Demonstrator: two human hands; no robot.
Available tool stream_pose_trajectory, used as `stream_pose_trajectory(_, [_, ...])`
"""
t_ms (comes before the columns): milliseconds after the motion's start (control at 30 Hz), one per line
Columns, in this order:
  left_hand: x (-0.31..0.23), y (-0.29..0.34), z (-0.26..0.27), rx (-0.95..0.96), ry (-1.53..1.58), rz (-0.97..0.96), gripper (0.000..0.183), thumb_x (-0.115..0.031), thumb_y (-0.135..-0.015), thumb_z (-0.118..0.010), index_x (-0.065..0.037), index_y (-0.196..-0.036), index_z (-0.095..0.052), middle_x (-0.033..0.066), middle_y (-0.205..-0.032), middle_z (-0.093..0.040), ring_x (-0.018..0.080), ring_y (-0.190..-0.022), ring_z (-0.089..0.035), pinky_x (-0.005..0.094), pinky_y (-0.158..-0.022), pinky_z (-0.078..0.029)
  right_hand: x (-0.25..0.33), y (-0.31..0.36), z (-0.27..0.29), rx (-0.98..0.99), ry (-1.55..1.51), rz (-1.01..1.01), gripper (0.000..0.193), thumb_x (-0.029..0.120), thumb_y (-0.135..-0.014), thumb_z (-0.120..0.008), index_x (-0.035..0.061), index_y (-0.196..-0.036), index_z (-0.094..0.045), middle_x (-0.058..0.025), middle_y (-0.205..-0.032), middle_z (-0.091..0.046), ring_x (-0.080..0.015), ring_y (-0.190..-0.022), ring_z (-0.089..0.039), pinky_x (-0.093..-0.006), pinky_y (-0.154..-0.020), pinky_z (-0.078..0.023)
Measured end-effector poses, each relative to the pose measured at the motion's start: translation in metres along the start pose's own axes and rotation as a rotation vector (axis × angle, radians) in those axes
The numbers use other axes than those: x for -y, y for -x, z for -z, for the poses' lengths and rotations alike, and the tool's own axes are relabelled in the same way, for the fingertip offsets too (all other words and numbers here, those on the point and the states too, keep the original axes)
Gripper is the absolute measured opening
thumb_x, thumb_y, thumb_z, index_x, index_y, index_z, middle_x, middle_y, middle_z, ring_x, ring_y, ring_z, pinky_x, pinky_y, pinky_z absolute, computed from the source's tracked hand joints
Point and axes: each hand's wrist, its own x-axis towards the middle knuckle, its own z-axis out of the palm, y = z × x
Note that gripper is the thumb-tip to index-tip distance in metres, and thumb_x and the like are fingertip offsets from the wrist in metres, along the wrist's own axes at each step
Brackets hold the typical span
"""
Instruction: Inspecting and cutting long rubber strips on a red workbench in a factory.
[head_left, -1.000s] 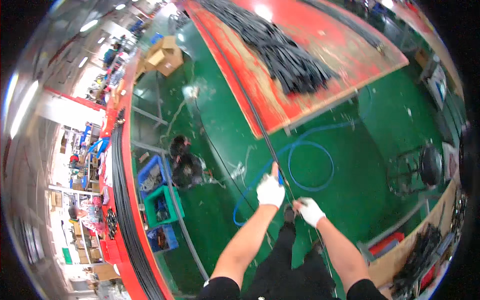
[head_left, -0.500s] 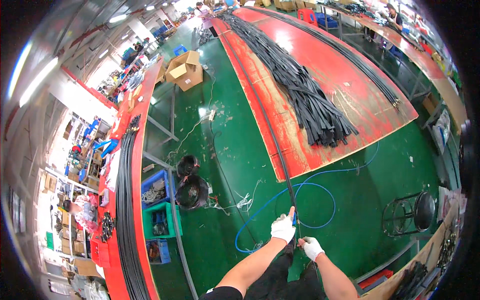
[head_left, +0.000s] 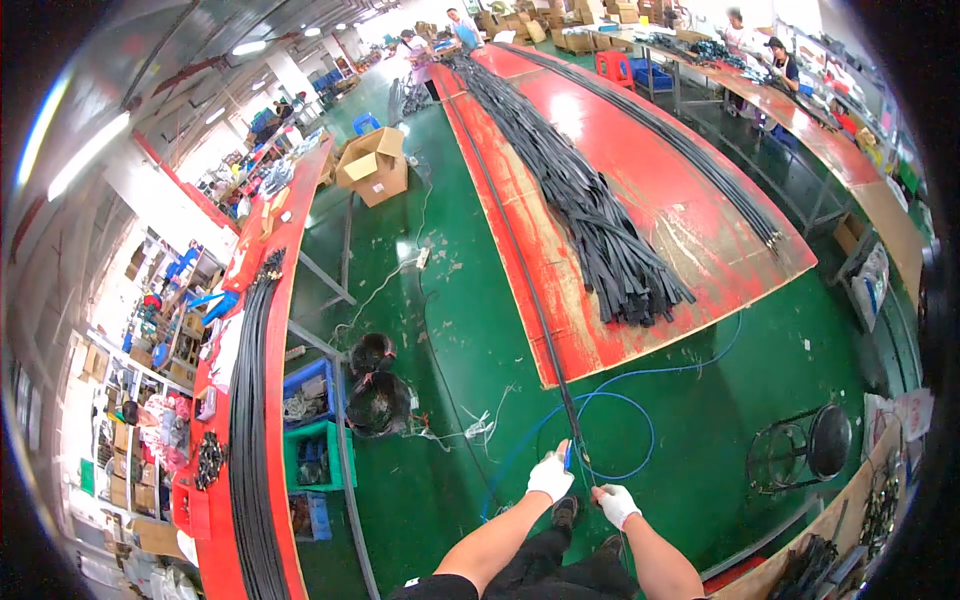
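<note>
My left hand (head_left: 551,476), in a white glove with bare fingertips, is closed around the near end of a long black strip (head_left: 562,392). A small blue piece (head_left: 568,456) shows at its fingers; its kind is unclear. The strip runs taut from the left side of the red table (head_left: 730,262) down to me. Just right and nearer, my right hand (head_left: 616,506), gloved likewise, pinches a thin cord (head_left: 627,552) that trails down beside my legs. What lies between its fingertips is too small to make out. A blue hose (head_left: 652,436) loops beyond both hands.
A heap of flat black strips (head_left: 600,230) lies on the red table. Long black tubes (head_left: 252,420) rest on the left bench. Crates (head_left: 322,452) and black bundles (head_left: 378,403) stand below it. A round stool (head_left: 828,440) stands right, and a carton (head_left: 372,168) farther off.
My view has tilted up a little, so more of the far end shows. Both hands appear slightly lower and to the left, their grips unchanged.
</note>
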Motion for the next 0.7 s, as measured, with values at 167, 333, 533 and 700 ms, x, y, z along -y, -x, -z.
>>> stream_pose_trajectory(167, [0.046,0.005,0.007,-0.147,0.179,0.107,0.066,-0.022,-0.083,-0.067,-0.016,-0.147,-0.054,0.0233,-0.122,-0.069,0.0436,-0.111,-0.069,0.0470,-0.096,-0.056,-0.003,-0.002,-0.004,-0.017,0.023,0.020,0.034,0.034,-0.103,-0.067,0.0022,-0.094,-0.076,-0.0048,-0.086,-0.072,-0.0142,-0.079,-0.060,-0.0332,-0.074,-0.049])
stream_pose_trajectory(333, [0.058,0.001,0.033,-0.183,0.313,0.136,0.063,-0.021,-0.083,-0.066,-0.014,-0.145,-0.056,0.0204,-0.112,-0.072,0.0406,-0.101,-0.071,0.0453,-0.092,-0.056,0.011,0.004,-0.005,-0.046,-0.015,-0.078,0.033,0.035,-0.102,-0.067,0.0052,-0.096,-0.078,-0.0033,-0.085,-0.071,-0.0141,-0.078,-0.061,-0.0326,-0.073,-0.048])
stream_pose_trajectory(533, [0.065,-0.030,0.049,-0.201,0.395,0.100,0.060,-0.022,-0.087,-0.065,-0.010,-0.145,-0.057,0.0196,-0.105,-0.074,0.0370,-0.096,-0.073,0.0427,-0.087,-0.057,-0.001,-0.005,-0.004,-0.066,-0.025,-0.107,0.033,0.033,-0.103,-0.067,0.0028,-0.095,-0.078,-0.0044,-0.087,-0.072,-0.0141,-0.080,-0.061,-0.0329,-0.074,-0.049])
stream_pose_trajectory(700, [0.079,-0.054,0.042,-0.174,0.433,0.080,0.057,-0.024,-0.092,-0.063,-0.008,-0.146,-0.057,0.0189,-0.098,-0.074,0.0333,-0.089,-0.074,0.0410,-0.083,-0.057,0.008,0.002,-0.003,-0.081,0.073,-0.065,0.034,0.034,-0.103,-0.067,0.0028,-0.095,-0.078,-0.0041,-0.087,-0.072,-0.0140,-0.080,-0.061,-0.0326,-0.074,-0.049])
